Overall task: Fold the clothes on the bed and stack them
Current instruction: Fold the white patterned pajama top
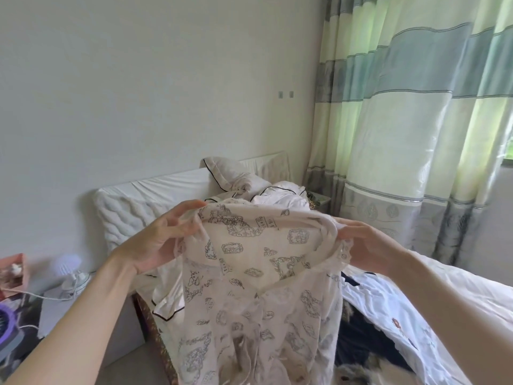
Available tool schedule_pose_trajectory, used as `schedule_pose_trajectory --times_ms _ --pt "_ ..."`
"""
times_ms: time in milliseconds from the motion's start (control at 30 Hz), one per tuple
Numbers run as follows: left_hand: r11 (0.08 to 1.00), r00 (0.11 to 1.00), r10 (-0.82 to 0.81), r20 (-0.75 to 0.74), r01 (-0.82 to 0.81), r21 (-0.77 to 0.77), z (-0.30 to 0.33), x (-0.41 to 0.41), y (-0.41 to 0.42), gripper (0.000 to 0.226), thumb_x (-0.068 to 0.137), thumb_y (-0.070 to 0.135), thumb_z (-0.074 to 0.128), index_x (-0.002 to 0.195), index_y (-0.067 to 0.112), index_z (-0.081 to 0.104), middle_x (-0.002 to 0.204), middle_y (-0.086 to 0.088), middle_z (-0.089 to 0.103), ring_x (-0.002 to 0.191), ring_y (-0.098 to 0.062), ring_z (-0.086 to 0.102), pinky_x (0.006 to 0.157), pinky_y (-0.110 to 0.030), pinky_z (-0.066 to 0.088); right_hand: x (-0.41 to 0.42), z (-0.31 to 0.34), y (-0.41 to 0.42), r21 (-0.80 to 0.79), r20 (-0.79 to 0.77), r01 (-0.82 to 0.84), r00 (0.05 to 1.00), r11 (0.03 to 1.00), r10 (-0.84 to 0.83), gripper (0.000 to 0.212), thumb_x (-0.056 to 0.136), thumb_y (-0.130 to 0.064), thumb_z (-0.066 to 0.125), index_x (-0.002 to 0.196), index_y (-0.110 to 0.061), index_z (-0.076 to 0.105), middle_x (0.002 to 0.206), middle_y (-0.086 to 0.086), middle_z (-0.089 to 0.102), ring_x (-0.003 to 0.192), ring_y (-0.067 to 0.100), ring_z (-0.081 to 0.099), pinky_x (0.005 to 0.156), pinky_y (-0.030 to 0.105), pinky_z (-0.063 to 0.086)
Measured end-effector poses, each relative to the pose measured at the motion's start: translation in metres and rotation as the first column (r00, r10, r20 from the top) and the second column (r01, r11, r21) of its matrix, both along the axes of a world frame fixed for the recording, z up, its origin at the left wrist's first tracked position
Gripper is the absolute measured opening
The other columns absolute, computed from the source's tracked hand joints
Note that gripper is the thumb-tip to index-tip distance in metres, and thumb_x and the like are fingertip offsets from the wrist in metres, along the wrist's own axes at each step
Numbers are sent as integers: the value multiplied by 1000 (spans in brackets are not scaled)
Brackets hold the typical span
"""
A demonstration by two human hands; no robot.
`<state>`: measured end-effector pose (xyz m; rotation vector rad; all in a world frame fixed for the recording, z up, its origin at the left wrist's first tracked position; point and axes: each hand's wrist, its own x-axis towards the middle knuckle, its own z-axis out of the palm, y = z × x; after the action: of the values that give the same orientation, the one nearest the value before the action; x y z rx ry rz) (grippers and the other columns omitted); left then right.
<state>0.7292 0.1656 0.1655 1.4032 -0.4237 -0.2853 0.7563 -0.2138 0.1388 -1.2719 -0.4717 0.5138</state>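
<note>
1. I hold a shirt [258, 273] up in front of me, above the near end of the bed [449, 290]. It is thin cream cloth, almost sheer, printed all over with small grey line drawings, and it hangs in soft folds to the bottom edge of the view.
2. My left hand [158, 240] has its fingers curled round the shirt's top left edge, thumb on top at the corner, palm toward me.
3. My right hand [361, 243] pinches the top right edge, where the cloth bunches into a thick rolled fold; the fingertips are hidden behind it.
4. Between the hands the top edge sags a little and the cloth is pulled fairly flat.
5. The shirt blocks most of the bed's middle. Behind its top edge lies a pile [277, 194] of glossy cream satin with black piping, heaped against a pillow [222, 169] trimmed the same way.
6. The headboard [133, 207] is white and padded, with a wavy quilted face.
7. To the right of the shirt a white sheet [402, 309] lies crumpled, with dark clothes [361, 337] beside it, partly hidden.
8. A curtain [416, 120] in pale green, grey and white bands hangs at the right, touching the floor near the bed's far corner.
9. At the left, low down, stand a small white fan [70, 273] with a cord, and a purple round thing [8, 323] cut by the frame edge.
</note>
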Motion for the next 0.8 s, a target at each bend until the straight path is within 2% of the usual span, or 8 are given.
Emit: schedule_pose_trajectory --times_ms 167,300,400,467,533,633,733,800 --pt "995 995 77 65 -81 65 0 2 -1 41 73 0 67 105 27 70 105 -10 69 95 -28 67 79 -40 57 8 -7 3 -22 -31 -6 999 1000 6 43 82 2 55 125 8 53 119 28 57 104 37 58 90 46 52" --pt "864 890 354 288 -429 265 -21 19 -11 26 73 19 70 86 42 71 81 14 70 86 -11 63 78 -26 48 17 -23 17 -118 -41 81 995 990 -87 25 80 -4 57 100 9 65 100 22 66 90 29 65 79 36 56" --pt "745 844 347 410 -513 426 -27 25 -8 18 71 44 64 89 42 63 68 23 62 64 8 55 62 -11 39 23 -25 24 -408 195 247 964 879 -181 13 84 -10 65 77 -2 72 81 12 67 75 25 61 74 33 50" --pt "700 830 323 456 -533 475 -28 29 -4 23 72 49 58 93 40 55 70 17 58 62 3 52 58 -12 36 28 -25 26 -545 405 399 895 737 -185 31 88 -18 66 57 -18 61 59 -6 53 61 15 47 59 29 38" --pt "667 815 311 490 -554 498 -29 32 -2 13 81 45 56 92 44 50 84 7 58 72 -8 52 64 -22 36 27 -20 33 -567 528 506 829 650 -185 41 90 -24 63 54 -23 46 53 -10 38 56 12 34 56 28 26" --pt "655 800 315 510 -572 494 -26 30 -6 9 91 40 52 90 48 49 105 -1 62 88 -9 56 73 -26 41 21 -6 39 -496 653 598 735 630 -183 37 94 -24 57 62 -11 43 60 -2 37 59 15 34 58 30 26" --pt "737 787 360 501 -569 364 -16 24 -7 9 84 52 51 92 49 53 103 -9 65 92 -23 62 79 -41 46 10 15 39 -200 343 459 860 865 -377 37 89 -25 60 92 11 59 80 16 55 73 25 51 66 40 44" --pt "812 798 373 473 -527 249 -13 19 -5 20 81 57 56 94 43 57 95 -7 68 90 -31 64 79 -45 48 3 25 39 20 49 352 935 936 -352 36 87 -23 58 109 6 60 93 17 64 80 26 63 71 35 55"
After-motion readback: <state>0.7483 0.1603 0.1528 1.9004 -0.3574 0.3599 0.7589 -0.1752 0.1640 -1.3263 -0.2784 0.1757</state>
